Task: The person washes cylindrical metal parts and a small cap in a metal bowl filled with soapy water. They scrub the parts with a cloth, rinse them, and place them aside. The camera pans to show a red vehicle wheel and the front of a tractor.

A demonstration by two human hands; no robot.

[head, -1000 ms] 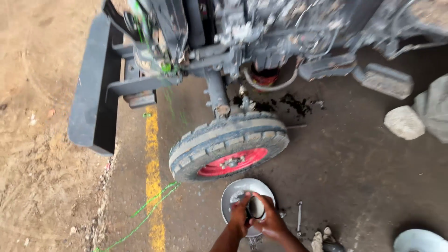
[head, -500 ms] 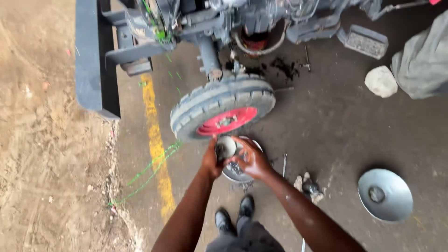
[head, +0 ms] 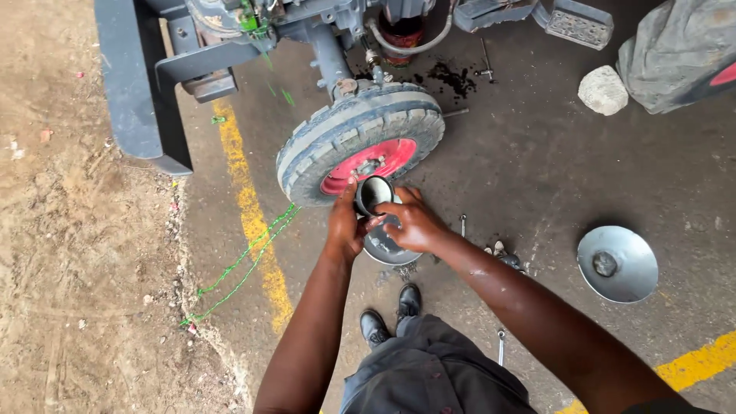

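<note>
While both hands grip a small dark cup [head: 374, 195] just near of the red-hubbed wheel [head: 360, 142], left hand [head: 345, 226] fingers wrap its left side and right hand [head: 414, 222] fingers close on its right. Grey dish [head: 383, 247] lies on the floor under the hands; second dish [head: 617, 263] well right. No packages, labels or signs; only yellow floor stripe [head: 249, 218] left. Versus half a second ago: cup raised closer to the hub, view shifted.
</note>
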